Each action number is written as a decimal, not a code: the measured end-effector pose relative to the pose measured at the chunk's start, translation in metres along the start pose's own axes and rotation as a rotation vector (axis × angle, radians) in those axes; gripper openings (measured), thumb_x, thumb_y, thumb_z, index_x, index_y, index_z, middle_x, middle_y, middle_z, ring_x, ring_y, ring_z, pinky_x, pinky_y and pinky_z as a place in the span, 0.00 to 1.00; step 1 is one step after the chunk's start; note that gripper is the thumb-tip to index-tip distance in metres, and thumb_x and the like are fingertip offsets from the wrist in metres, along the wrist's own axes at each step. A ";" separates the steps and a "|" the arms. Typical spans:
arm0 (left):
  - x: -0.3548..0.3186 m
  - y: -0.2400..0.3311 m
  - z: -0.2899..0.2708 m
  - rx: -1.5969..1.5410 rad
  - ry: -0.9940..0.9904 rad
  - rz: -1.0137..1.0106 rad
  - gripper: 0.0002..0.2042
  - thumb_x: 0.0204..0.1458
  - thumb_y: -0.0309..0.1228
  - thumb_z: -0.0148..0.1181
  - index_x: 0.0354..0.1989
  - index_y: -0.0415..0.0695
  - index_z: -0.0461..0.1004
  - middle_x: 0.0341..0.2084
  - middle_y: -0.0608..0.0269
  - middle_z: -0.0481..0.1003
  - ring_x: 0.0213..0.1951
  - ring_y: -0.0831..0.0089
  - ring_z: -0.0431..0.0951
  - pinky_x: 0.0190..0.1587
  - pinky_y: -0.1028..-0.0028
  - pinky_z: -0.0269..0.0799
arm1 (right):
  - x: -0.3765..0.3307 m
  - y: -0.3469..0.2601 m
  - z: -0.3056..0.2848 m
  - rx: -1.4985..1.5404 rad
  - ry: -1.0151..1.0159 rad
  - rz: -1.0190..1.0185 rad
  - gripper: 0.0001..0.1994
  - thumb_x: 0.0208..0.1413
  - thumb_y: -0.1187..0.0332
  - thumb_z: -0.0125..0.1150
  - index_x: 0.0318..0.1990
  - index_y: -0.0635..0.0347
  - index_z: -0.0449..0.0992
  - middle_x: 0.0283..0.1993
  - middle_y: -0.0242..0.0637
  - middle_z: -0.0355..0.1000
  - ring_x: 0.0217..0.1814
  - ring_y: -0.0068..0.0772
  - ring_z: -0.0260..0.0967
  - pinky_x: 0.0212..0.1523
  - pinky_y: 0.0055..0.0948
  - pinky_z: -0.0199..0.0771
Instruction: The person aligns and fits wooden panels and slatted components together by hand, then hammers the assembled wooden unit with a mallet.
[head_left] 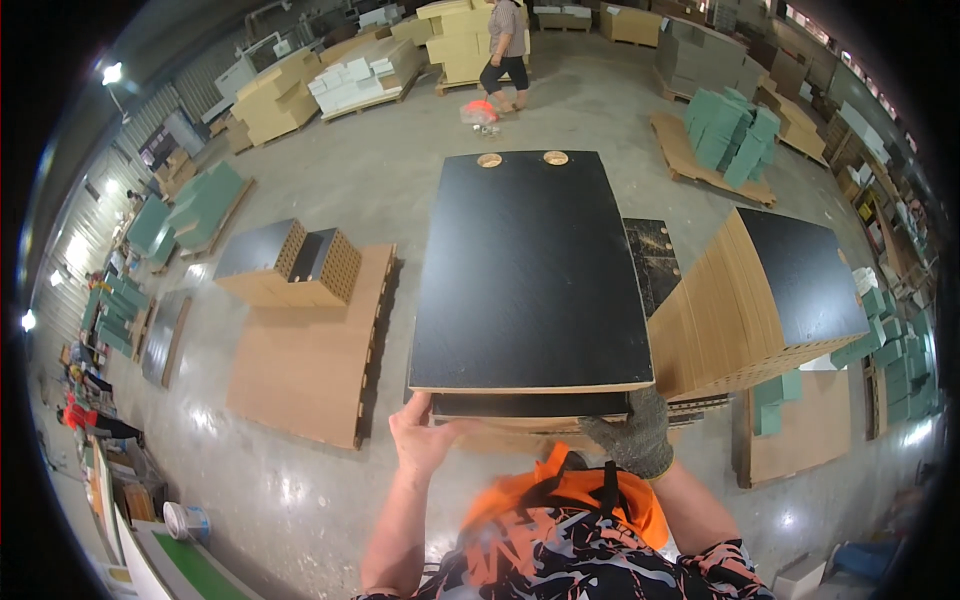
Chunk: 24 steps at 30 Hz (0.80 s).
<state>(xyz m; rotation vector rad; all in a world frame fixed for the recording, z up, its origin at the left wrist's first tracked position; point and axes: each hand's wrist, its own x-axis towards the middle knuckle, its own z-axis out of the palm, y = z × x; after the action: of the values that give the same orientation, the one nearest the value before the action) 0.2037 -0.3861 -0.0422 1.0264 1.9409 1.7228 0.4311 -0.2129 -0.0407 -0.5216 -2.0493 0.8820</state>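
Observation:
A large black panel (530,270) with a tan near edge and two round holes at its far end lies in front of me. My bare left hand (422,435) grips its near left corner, fingertips tucked at the edge. At the near right corner is my right hand (640,435), in a grey knitted glove, its fingers partly hidden beneath the panel. Another black panel (530,405) shows just under the first one, with a gap between them at the near edge.
To the right stands a tall stack of black-topped boards (805,270). On the left, a brown sheet-covered pallet (310,360) bears smaller black-topped stacks (260,250). Green stacked pieces (735,135) sit on a pallet at the far right. A person (507,50) walks at the back.

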 end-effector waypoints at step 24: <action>-0.019 -0.014 0.011 -0.034 0.379 0.290 0.13 0.37 0.23 0.73 0.34 0.36 0.79 0.16 0.76 0.72 0.18 0.88 0.55 0.19 0.82 0.51 | -0.021 -0.032 -0.011 0.101 0.034 0.124 0.33 0.46 0.69 0.67 0.61 0.65 0.62 0.57 0.46 0.68 0.55 0.40 0.70 0.54 0.33 0.70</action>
<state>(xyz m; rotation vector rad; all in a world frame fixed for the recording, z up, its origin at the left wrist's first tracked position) 0.2208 -0.3919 -0.0614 1.0749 2.0506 2.2406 0.4510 -0.2427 -0.0234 -0.6083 -1.9472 1.0376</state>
